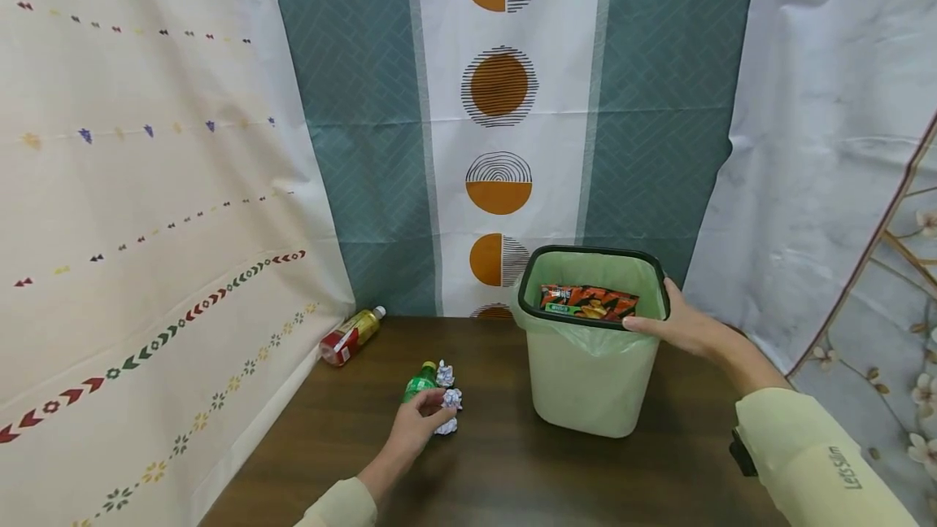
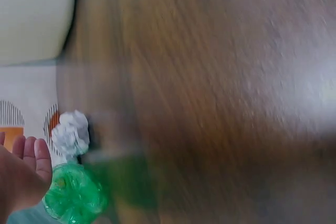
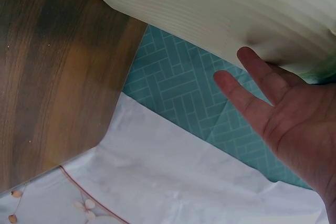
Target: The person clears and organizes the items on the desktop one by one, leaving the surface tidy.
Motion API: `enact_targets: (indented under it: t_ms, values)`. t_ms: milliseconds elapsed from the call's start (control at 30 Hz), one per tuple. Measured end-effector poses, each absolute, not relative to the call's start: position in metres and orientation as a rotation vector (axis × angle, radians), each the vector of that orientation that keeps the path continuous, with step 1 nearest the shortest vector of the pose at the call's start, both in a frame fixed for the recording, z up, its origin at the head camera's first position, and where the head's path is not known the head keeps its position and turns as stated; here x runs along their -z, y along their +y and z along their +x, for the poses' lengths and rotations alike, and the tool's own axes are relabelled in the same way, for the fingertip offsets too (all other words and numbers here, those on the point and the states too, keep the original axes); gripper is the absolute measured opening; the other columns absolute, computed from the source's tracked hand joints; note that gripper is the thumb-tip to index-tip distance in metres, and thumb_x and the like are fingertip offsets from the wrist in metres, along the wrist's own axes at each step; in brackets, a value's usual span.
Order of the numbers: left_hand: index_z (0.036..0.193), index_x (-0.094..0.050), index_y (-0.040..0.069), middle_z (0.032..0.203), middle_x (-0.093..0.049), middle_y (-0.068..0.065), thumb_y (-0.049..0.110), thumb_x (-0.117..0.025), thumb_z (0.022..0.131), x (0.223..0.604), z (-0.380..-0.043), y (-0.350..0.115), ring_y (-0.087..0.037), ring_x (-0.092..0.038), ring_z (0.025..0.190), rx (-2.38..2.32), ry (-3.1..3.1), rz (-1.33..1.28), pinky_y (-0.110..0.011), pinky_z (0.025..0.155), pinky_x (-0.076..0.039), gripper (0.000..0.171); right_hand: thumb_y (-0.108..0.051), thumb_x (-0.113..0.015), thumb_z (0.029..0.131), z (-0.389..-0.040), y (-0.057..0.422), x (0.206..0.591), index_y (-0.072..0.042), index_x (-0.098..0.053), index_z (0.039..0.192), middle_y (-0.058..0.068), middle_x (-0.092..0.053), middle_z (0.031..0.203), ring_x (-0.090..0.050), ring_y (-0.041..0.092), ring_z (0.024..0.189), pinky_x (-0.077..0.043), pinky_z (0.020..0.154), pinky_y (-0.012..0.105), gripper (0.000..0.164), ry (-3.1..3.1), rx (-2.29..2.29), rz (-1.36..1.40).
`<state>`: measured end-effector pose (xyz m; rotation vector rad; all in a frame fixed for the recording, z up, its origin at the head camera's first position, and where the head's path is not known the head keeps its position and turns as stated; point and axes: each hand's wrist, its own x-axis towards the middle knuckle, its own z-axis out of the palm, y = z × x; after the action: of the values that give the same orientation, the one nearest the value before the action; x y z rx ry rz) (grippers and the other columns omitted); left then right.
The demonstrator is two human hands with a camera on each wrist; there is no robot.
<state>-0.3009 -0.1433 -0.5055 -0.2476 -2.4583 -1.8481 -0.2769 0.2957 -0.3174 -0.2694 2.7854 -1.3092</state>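
Observation:
My right hand (image 1: 684, 324) grips the near right rim of a pale trash bin (image 1: 591, 389), its thumb over the black rim. Two of that hand's fingers (image 3: 244, 95) extend beside the bin's outer wall in the right wrist view. Orange-red snack packets (image 1: 589, 302) show inside the bin, which has a light green liner. At the left, my left hand (image 1: 414, 427) reaches over crumpled paper balls (image 1: 452, 399), its fingers loosely bent beside them. A green plastic bottle (image 1: 420, 381) lies just beyond that hand; its round base faces the left wrist camera, near one paper ball (image 2: 71, 134).
Farther back on the dark wooden table (image 1: 498, 470), a bottle with yellow contents and a red label (image 1: 353, 337) lies on its side by the left cloth. Patterned curtains (image 1: 505, 104) hang behind the table and along both sides.

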Motion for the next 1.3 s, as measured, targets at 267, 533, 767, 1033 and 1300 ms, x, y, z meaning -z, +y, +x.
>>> enact_targets:
  t_ms: [267, 533, 767, 1033, 1300]
  values:
    - [0.123, -0.062, -0.006, 0.116, -0.063, -0.025, 0.017, -0.077, 0.087, 0.513, -0.311, -0.153, -0.039, -0.059, 0.108, 1.601, -2.509, -0.234, -0.047, 0.087, -0.052, 0.046, -0.054, -0.063, 0.091, -0.276, 0.301, 0.318, 0.004, 0.030, 0.146, 0.040, 0.016, 0.153, 0.003, 0.060, 0.139, -0.014, 0.105, 0.074, 0.123, 2.805, 1.258, -0.220]
    - [0.113, -0.065, -0.008, 0.103, -0.066, -0.021, 0.015, -0.084, 0.076, 0.530, -0.306, -0.145, -0.036, -0.062, 0.097, 1.394, -2.545, -0.258, -0.047, 0.082, -0.051, 0.047, -0.046, -0.066, 0.093, -0.278, 0.299, 0.324, 0.003, 0.025, 0.149, 0.040, 0.004, 0.153, -0.004, 0.059, 0.139, -0.017, 0.104, 0.073, 0.118, 2.793, 1.348, -0.313]
    - [0.103, -0.065, -0.009, 0.090, -0.064, -0.014, 0.019, -0.084, 0.072, 0.545, -0.309, -0.145, -0.027, -0.059, 0.082, 1.272, -2.450, -0.326, -0.042, 0.072, -0.050, 0.046, -0.046, -0.066, 0.092, -0.280, 0.295, 0.323, 0.003, 0.027, 0.149, 0.040, 0.010, 0.153, 0.000, 0.060, 0.139, -0.015, 0.104, 0.074, 0.119, 2.792, 1.338, -0.310]
    - [0.105, -0.067, -0.008, 0.098, -0.069, -0.018, 0.006, -0.084, 0.074, 0.538, -0.313, -0.144, -0.035, -0.063, 0.092, 1.324, -2.584, -0.205, -0.050, 0.080, -0.051, 0.038, -0.047, -0.065, 0.092, -0.280, 0.296, 0.322, 0.001, 0.028, 0.149, 0.038, 0.012, 0.154, 0.001, 0.059, 0.140, -0.015, 0.104, 0.075, 0.119, 2.790, 1.332, -0.291]
    - [0.103, -0.068, -0.009, 0.096, -0.069, -0.017, 0.003, -0.083, 0.075, 0.538, -0.317, -0.144, -0.031, -0.064, 0.089, 1.350, -2.589, -0.191, -0.045, 0.077, -0.053, 0.034, -0.049, -0.065, 0.092, -0.280, 0.297, 0.322, 0.002, 0.028, 0.149, 0.039, 0.012, 0.154, 0.001, 0.059, 0.140, -0.015, 0.104, 0.074, 0.120, 2.802, 1.308, -0.266]
